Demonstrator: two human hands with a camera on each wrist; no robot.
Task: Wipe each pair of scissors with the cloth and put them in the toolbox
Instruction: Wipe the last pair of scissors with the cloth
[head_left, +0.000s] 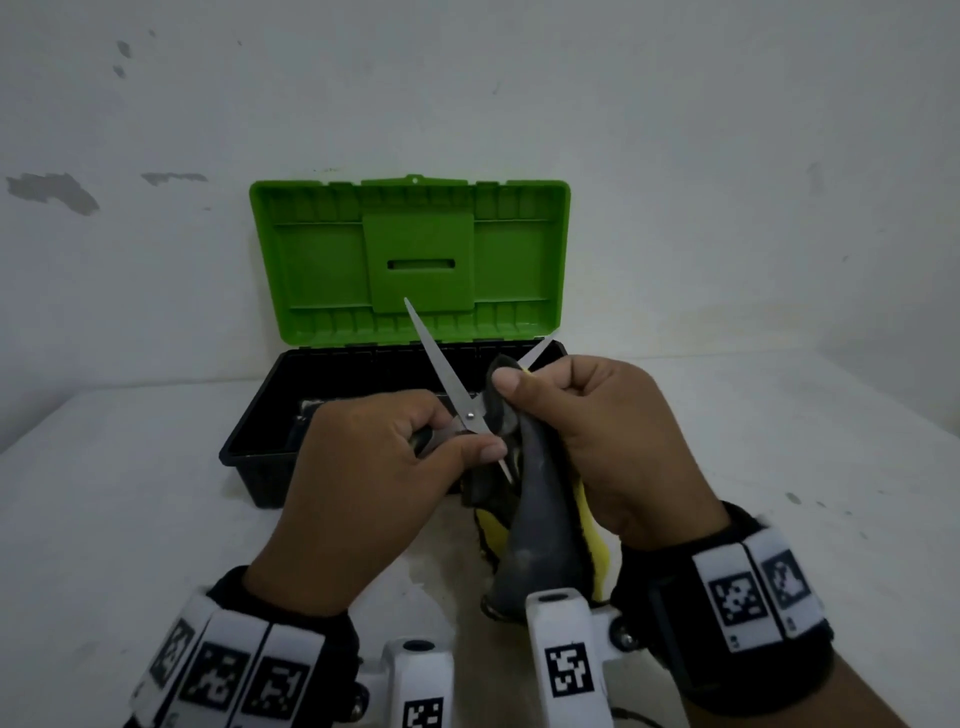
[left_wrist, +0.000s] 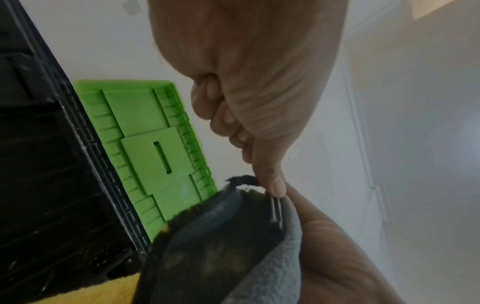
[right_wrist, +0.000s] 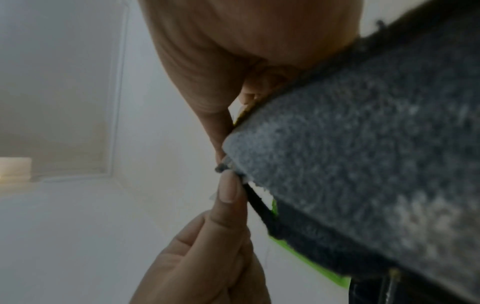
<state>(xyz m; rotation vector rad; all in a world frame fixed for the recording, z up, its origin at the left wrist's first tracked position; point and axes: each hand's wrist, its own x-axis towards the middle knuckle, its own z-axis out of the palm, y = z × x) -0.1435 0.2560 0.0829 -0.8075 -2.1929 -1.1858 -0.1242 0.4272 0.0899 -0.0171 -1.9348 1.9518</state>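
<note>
I am looking at a big white table (head_left: 156, 519) with a white wall (head_left: 675, 156) behind it. The toolbox (head_left: 260, 447) is sitting open in the middle, its black bottom part near me and its green lid (head_left: 322, 260) standing up at the back. Something dark is lying inside the box, but the hands are hiding most of it and I cannot tell what it is.

The cloth (head_left: 535, 535) is hanging down in front of the box. It is grey on one side and yellow on the other. My right hand (head_left: 608, 441) is curling around it, with the thumb pinching the top fold over one blade, so only that blade's tip is poking out.

My left hand (head_left: 363, 478) is closing around the scissors (head_left: 441, 364), thumb and fingers squeezing the dark handle just below the screw. The handle is mostly hidden in the fist. The blades are spread wide open, and the long bare one is pointing up across the green lid.

The left wrist view is showing the thumb tip pressing thin metal against the cloth (left_wrist: 221, 246), which the head view is not showing. The right wrist view is mostly filled with blurry grey cloth (right_wrist: 363, 164), and it is showing the left hand's fingertips (right_wrist: 230, 191) pinching a thin dark edge. I cannot see the blades there at all
</note>
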